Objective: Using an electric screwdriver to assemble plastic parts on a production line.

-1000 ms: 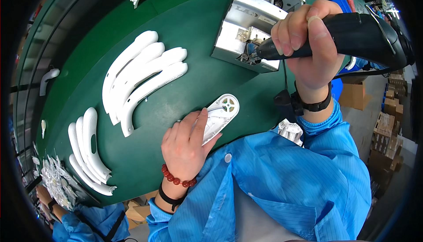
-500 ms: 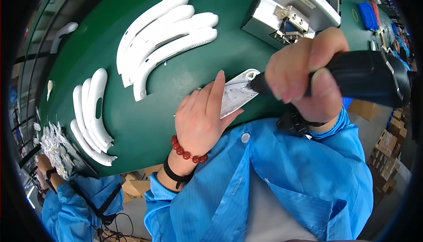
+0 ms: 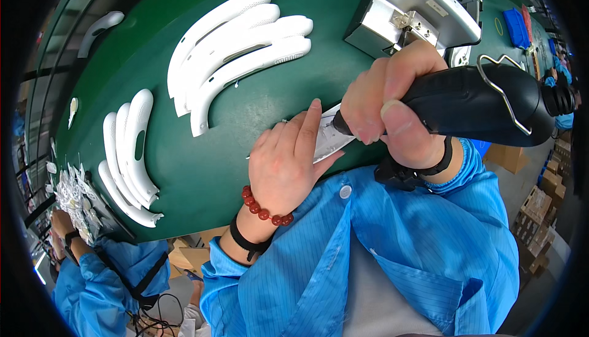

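Observation:
My right hand (image 3: 396, 101) is wrapped round a black electric screwdriver (image 3: 469, 104) with a wire hanging loop at its rear end. Its nose points left and down at the inside of a white plastic shell (image 3: 325, 139), but the bit's very tip is hard to make out. My left hand (image 3: 279, 162) grips this shell between thumb and fingers and holds it on the green table. The fingers hide the shell's left part, and the right hand and tool cover its far right end.
Several curved white shells (image 3: 245, 58) lie fanned out at the back, with another group (image 3: 138, 144) at left. A metal fixture (image 3: 411, 15) stands at back right. Small clear bags (image 3: 76, 199) are heaped at the left edge, beside a co-worker's blue sleeve (image 3: 101, 288). A blue bin (image 3: 515, 27) sits far right.
The screwdriver and my right hand have moved left and slightly down, from the shell's far right end toward its middle. My left hand keeps its hold. The whole view has shifted slightly.

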Tool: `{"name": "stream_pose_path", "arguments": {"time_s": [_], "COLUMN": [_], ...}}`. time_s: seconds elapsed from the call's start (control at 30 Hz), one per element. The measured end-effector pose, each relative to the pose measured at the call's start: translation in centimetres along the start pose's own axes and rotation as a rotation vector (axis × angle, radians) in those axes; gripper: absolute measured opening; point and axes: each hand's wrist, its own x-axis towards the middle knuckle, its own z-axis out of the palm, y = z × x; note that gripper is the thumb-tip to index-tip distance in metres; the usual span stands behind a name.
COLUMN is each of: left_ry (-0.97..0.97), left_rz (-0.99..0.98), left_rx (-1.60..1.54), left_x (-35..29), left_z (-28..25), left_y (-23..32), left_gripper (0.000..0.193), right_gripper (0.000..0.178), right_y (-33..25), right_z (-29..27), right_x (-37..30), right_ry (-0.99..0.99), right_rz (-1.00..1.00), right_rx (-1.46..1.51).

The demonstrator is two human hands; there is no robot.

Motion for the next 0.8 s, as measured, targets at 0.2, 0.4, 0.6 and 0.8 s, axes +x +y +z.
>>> {"name": "stream_pose_path", "arguments": {"time_s": [0.2, 0.4, 0.6, 0.8], "left_ry": [-0.015, 0.004, 0.006, -0.001], "left_rz": [-0.003, 0.006, 0.020, 0.011], "left_rx": [-0.006, 0.005, -0.003, -0.006], "left_x": [0.1, 0.0, -0.1, 0.0], "left_z": [-0.2, -0.2, 0.0, -0.4], "left_y": [0.2, 0.3, 0.2, 0.2], "left_gripper": [0.069, 0.068, 0.067, 0.066], "right_gripper": [0.024, 0.023, 0.024, 0.024], "right_y": [0.1, -0.3, -0.8, -0.3], "right_z": [-0.1, -0.2, -0.5, -0.3], "right_x": [-0.1, 0.5, 0.2, 0.2], "right_ry": [-0.054, -0.086, -0.078, -0.088], "right_rz": [0.054, 0.015, 0.007, 0.010], "right_rx": [-0.175, -0.206, -0.154, -0.205]}}
